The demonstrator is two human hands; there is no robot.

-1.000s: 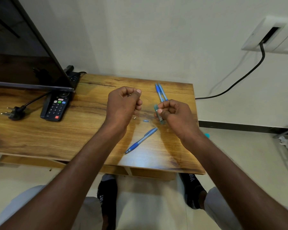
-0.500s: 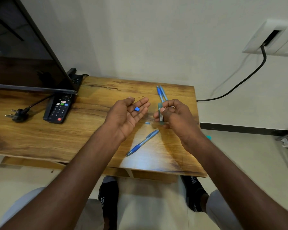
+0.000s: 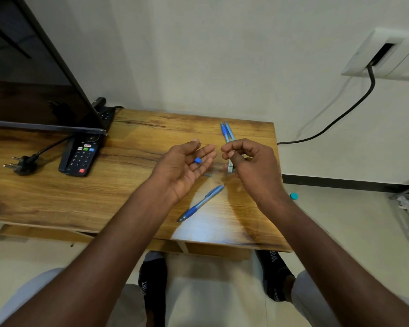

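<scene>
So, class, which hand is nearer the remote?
Left. The left hand is to the right of the remote; the right hand, pinching a pen barrel, is farther right.

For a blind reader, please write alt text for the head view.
A person's left hand, palm up, carries a small blue piece on its fingers, while the right hand pinches a pen barrel above a wooden table.

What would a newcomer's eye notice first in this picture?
At the centre, the left hand lies open with a small blue piece on its fingers, and the right hand pinches a pale pen barrel beside it. Below them a blue pen lies slanted on the wooden table.
</scene>
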